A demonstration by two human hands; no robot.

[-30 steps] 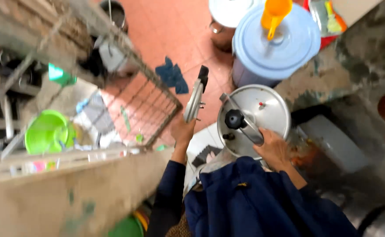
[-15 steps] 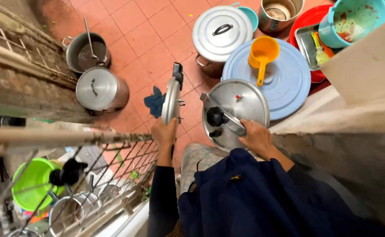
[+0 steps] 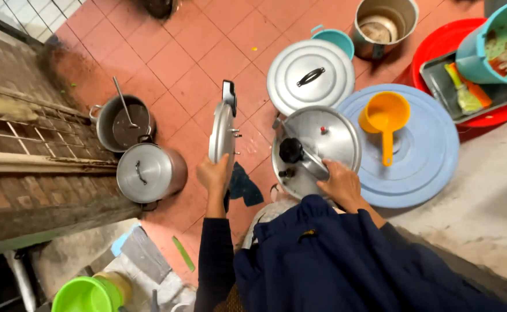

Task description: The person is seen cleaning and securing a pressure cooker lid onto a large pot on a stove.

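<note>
Two lids [image 3: 223,136] [image 3: 317,150] held edgewise, open tiles [image 3: 190,75] between pots [image 3: 149,172].

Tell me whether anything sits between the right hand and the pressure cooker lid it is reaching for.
Nothing visible does. The right hand rests directly on the pressure cooker lid at its black handle. The left hand holds a second metal lid upright, off to the side.

The lid [image 3: 223,134] held edge-on at nine o'clock is dull brushed metal, like the pressure-cooker lid [image 3: 317,149] with its matt black plastic knob. At three o'clock lie a glossy orange plastic scoop [image 3: 385,115] and smooth blue plastic cover [image 3: 433,156]; floor tiles [image 3: 190,63] matt terracotta.
</note>
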